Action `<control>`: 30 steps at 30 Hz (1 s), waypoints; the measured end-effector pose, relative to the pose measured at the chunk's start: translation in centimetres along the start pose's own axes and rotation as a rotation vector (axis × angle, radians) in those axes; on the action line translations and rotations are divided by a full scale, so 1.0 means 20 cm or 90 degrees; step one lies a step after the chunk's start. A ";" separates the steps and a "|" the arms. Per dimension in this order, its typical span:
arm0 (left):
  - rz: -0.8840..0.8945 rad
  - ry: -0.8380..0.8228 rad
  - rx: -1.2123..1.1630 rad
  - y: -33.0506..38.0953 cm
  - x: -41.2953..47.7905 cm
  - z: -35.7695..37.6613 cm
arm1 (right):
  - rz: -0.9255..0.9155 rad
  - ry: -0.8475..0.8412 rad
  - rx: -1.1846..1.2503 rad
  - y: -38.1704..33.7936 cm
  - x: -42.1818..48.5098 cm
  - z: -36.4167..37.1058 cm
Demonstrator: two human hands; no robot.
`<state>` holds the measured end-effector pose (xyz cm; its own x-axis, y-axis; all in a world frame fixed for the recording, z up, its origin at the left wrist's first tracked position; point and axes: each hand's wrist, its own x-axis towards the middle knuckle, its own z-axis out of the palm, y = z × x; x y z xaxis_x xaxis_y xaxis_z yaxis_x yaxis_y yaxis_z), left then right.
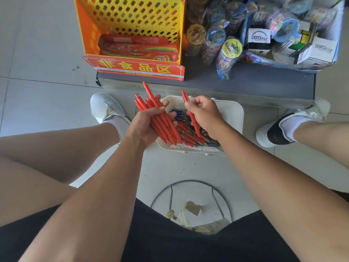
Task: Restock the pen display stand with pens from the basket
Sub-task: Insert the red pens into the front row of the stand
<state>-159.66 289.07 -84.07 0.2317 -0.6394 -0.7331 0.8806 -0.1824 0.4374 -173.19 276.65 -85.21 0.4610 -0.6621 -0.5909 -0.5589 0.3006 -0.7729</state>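
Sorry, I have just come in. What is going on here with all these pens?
A person is gathering pens from a white basket that stands on the floor between the feet. The left hand grips a bundle of red pens. The right hand pinches one or two extra red pens above the basket. Mixed red and blue pens lie inside it. The orange rack ahead holds red packets.

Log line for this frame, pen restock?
left hand: grips bundle of red plastic pens | right hand: pinches few red pens | white plastic basket: holds loose pens
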 end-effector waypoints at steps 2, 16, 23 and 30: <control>-0.002 0.003 0.013 -0.01 -0.01 0.02 | -0.019 -0.008 0.058 -0.10 -0.05 0.01; -0.028 -0.033 0.104 -0.07 -0.07 0.15 | -0.100 -0.016 -0.162 -0.24 -0.28 0.06; -0.100 -0.072 0.090 -0.07 -0.09 0.17 | -0.102 0.034 -0.070 -0.37 -0.11 0.01; -0.165 -0.116 0.129 -0.07 -0.10 0.17 | -0.057 -0.150 -0.092 -0.36 -0.01 0.02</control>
<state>-162.86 287.97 -81.50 -0.0817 -0.6721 -0.7359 0.7963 -0.4880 0.3573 -168.98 274.94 -79.52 0.6506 -0.4990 -0.5725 -0.5934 0.1364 -0.7933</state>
